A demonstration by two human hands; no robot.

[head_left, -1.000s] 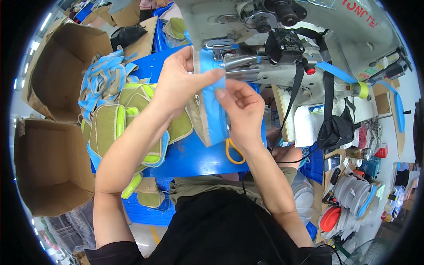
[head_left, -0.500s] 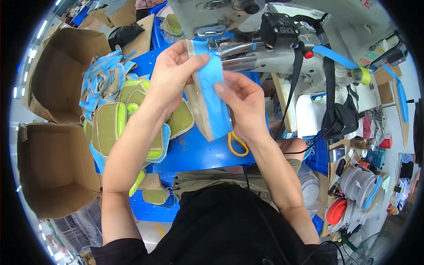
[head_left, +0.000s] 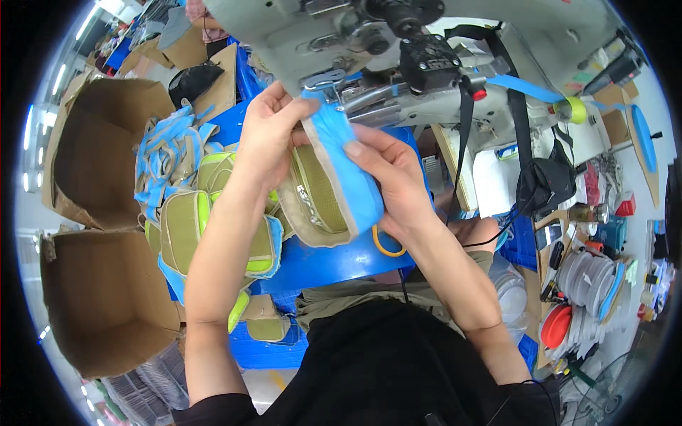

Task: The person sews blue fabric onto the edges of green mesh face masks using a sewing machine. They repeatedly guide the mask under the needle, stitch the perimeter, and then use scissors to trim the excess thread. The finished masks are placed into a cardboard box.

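Note:
Between my two hands is a fabric pouch (head_left: 359,184) with a blue side band, a beige edge and an olive mesh inside. My left hand (head_left: 268,135) pinches its upper left edge between thumb and fingers. On the right, my right hand (head_left: 394,174) grips the blue band, thumb on top and the other fingers partly hidden. The pouch's upper end lies at the arm of a sewing machine (head_left: 383,106), under the metal presser foot (head_left: 325,82); whether it is clamped there I cannot tell.
Olive and lime pouches (head_left: 186,226) are piled on the blue table (head_left: 323,266), left of my hands. Behind them lies a heap of blue and beige strips (head_left: 167,160). Cardboard boxes (head_left: 106,298) stand at the left. Yellow-handled scissors (head_left: 386,245) lie beside my right wrist.
The pouch has turned and opened, so its olive mesh side now shows. Both hands still hold it. The whole view has shifted slightly.

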